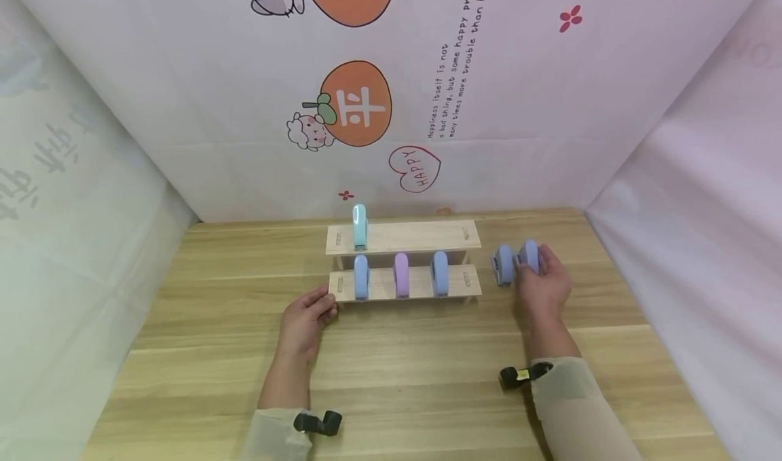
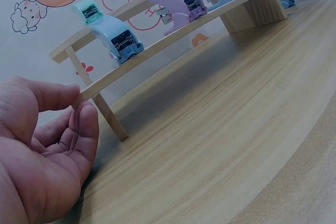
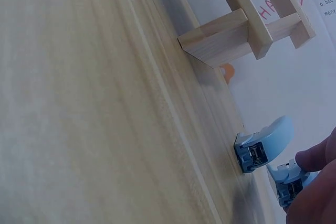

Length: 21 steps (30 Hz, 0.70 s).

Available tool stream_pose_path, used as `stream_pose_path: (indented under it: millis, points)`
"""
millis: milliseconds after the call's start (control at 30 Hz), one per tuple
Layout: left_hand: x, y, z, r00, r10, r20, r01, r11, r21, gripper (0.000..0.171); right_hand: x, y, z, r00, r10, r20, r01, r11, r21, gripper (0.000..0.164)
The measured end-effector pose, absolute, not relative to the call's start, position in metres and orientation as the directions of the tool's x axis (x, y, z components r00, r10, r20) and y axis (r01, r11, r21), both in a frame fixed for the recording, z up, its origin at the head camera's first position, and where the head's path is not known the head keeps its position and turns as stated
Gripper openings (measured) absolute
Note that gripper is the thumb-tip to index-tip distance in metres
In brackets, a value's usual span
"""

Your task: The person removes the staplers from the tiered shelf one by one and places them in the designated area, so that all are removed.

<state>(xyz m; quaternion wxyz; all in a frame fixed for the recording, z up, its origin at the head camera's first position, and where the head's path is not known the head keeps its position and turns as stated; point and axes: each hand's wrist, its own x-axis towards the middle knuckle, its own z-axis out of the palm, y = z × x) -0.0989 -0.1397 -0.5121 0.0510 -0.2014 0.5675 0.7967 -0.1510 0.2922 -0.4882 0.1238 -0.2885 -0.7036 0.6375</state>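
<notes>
My left hand pinches the left front corner of the two-tier wooden rack between thumb and fingers. On the rack's front tier stand a light blue stapler, a purple stapler and a blue stapler. A mint stapler stands at the left of the back tier. My right hand grips a blue stapler beyond the rack's right end. Just left of it, another blue stapler stands on the table; in the right wrist view the two are close together.
The wooden table carries the rack near its back edge. Behind it rises a white printed sheet; more white sheeting hangs at both sides.
</notes>
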Motion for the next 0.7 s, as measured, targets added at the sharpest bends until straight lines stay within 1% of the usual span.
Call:
stream_pose_path:
  millis: [300,533,700]
  points:
    - [-0.0981,-0.141,-0.5141,-0.914,-0.154,-0.375,-0.314,-0.317,0.895,0.041,-0.1567,0.2935,-0.4949,-0.815,0.541,-0.206,0.258,0.021,-0.966,0.068]
    - [-0.0979,-0.1412,-0.5135,-0.917,-0.136,-0.376,-0.312,-0.345,0.886,0.04,-0.1592,0.2932,-0.4956,-0.794,0.542,-0.275,0.29,-0.059,-0.955,0.071]
    - [-0.099,-0.1403,-0.5139,-0.917,-0.143,-0.373,-0.31,-0.336,0.889,0.041,-0.1604,0.2934,-0.496,-0.791,0.541,-0.287,0.304,-0.059,-0.951,0.072]
